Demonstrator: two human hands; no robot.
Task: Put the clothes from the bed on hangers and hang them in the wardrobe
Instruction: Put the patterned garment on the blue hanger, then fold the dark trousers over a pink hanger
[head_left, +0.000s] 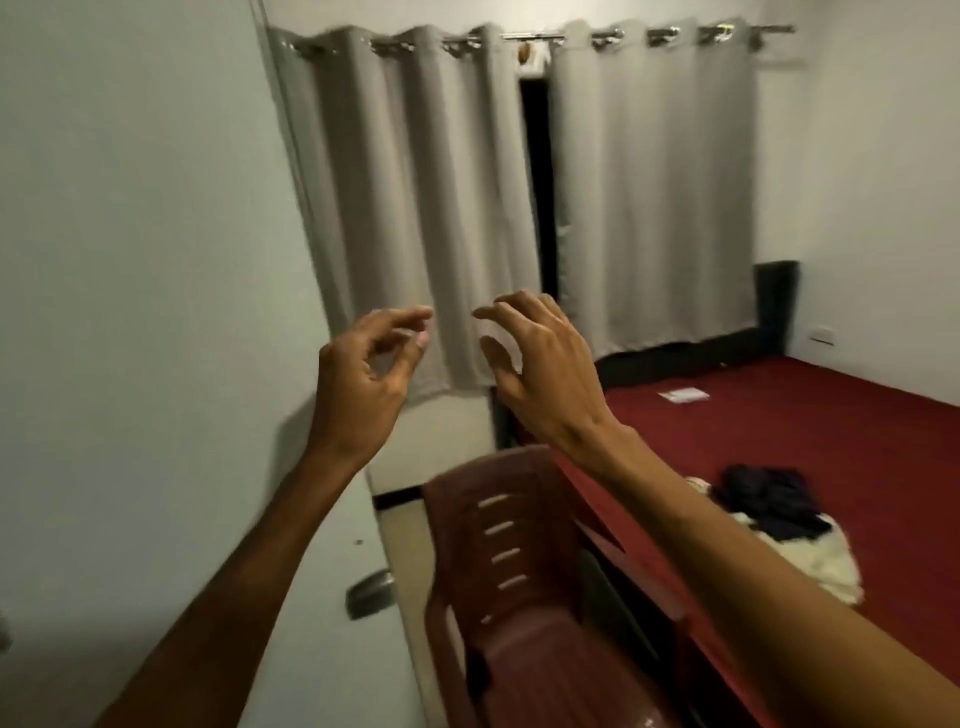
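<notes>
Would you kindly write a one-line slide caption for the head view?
Left hand and right hand raised empty before grey curtains; clothes lie on the red bed.

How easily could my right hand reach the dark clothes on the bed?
Probably yes: the right hand is empty, and the dark clothes lie uncovered on the bed, lower down on that side, with nothing between them.

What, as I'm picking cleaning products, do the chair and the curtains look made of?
The chair looks like moulded plastic, maroon with a slight sheen: a one-piece back with cut slots. The curtains look like matt grey woven cloth, hanging in soft folds from shiny, probably metal, eyelets.
</notes>
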